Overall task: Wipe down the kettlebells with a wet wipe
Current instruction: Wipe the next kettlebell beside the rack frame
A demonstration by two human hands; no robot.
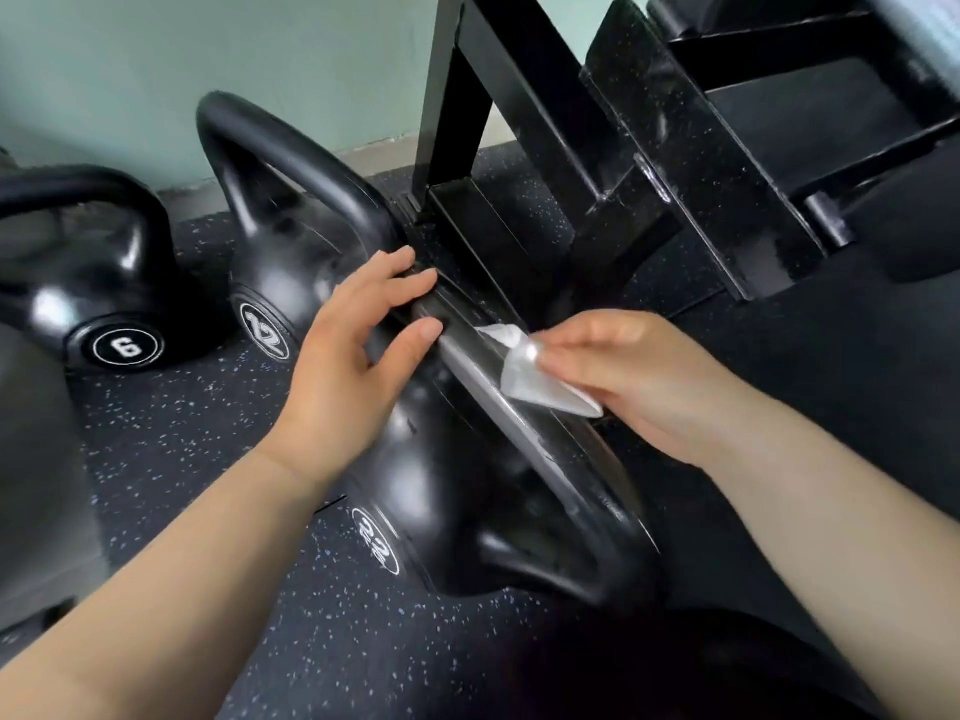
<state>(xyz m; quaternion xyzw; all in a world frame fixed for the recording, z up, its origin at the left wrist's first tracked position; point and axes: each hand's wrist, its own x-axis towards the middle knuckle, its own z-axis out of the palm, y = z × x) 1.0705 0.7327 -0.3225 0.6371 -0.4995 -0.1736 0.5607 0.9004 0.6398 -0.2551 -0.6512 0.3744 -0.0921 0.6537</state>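
Your right hand (639, 376) pinches the wet wipe (535, 379) against the 22 kettlebell's handle (498, 402), which runs from far left to near right, while your left hand (353, 345), fingers spread, steadies its far end.

Black kettlebells (436, 491) (wipe (540, 387) on handle)

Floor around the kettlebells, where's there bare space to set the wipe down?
Bare speckled floor lies between the 6 kettlebell, the 22 kettlebell and the left hand. It is crowded between the 12 kettlebell and the black rack.
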